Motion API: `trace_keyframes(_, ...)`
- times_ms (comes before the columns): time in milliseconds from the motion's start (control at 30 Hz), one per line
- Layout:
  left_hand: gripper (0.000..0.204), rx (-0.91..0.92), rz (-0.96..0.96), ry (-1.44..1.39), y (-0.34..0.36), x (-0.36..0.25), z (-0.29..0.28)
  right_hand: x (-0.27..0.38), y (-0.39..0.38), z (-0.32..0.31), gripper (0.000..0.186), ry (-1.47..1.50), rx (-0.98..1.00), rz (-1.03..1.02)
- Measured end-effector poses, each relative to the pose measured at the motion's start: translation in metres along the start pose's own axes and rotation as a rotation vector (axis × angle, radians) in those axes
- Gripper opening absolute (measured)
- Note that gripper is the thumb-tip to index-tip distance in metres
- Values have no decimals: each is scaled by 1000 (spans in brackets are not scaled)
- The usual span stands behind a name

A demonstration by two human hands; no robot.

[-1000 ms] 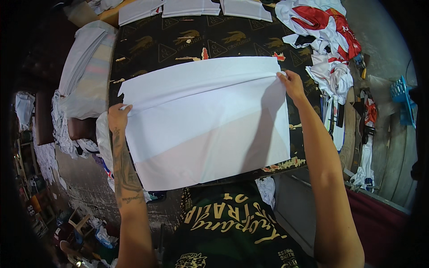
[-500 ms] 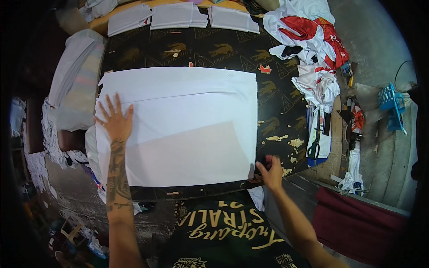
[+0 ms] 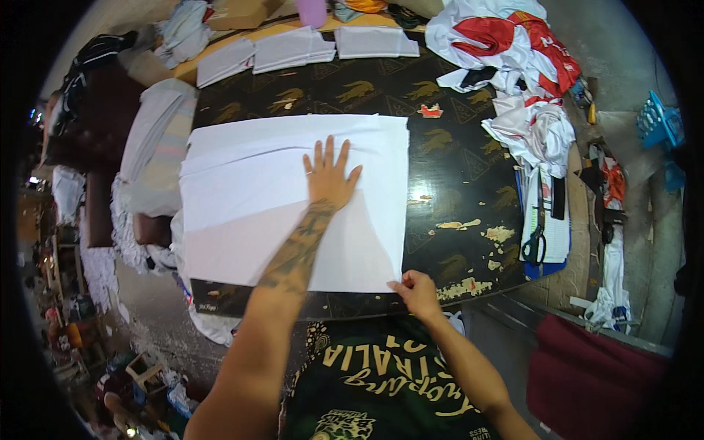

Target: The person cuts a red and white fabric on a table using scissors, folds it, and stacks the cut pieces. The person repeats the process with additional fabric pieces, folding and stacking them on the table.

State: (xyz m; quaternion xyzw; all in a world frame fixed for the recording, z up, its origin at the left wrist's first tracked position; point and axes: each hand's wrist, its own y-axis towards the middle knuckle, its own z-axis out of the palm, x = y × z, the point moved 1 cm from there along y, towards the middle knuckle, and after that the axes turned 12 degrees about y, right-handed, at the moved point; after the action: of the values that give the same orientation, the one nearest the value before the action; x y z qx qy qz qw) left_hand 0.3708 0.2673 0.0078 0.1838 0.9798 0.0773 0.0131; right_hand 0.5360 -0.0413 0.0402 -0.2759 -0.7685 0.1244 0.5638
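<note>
And it's the left hand (image 3: 330, 180) flat on the white fabric (image 3: 249, 180), fingers spread wide, palm down, while the right hand (image 3: 416, 292) works the near right corner of the cloth, thumb and forefinger pinching it, the other fingers curled in! The fabric lies across the left and middle of the dark worktop (image 3: 455, 180), reaching to its left edge, a strip of bare surface showing along the near edge. What a veteran surface this is: gold reptile figures all over, a glossy patch of light right of the cloth, pale flaking scars (image 3: 466, 288) toward the near right corner, and a red-and-cream chip (image 3: 430, 111) farther back. Along the far edge, folded white pieces (image 3: 284, 51) sit in a row; at the far right corner, a great tumble of white and red garments (image 3: 499, 37). By the right edge, black-handled scissors (image 3: 537, 235) lie on papers over a blue board (image 3: 546, 270). Out beyond, a blue plastic basket (image 3: 656, 121) on the right, maroon cloth (image 3: 587, 374) off the near right corner, and a folded white stack (image 3: 158, 132) beside the left edge!
</note>
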Motion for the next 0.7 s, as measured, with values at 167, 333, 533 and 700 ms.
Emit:
trace_keyframes(167, 74, 24, 3, -73, 17, -69, -4, -39, 16, -98, 32, -112, -147, -41)
trace_keyframes(333, 59, -185, -177, -281, -124, -35, -31, -53, 7, -190, 20, -176, -192, -74)
trace_keyframes(533, 31, -122, -1494, 362, -279, 135, -72, 0, 61, -181, 19, -208, -248, -409)
trace_keyframes(700, 22, -205, -563, -66, -260, 147, -31, 71, 142, -101, 42, -374, -52, -558)
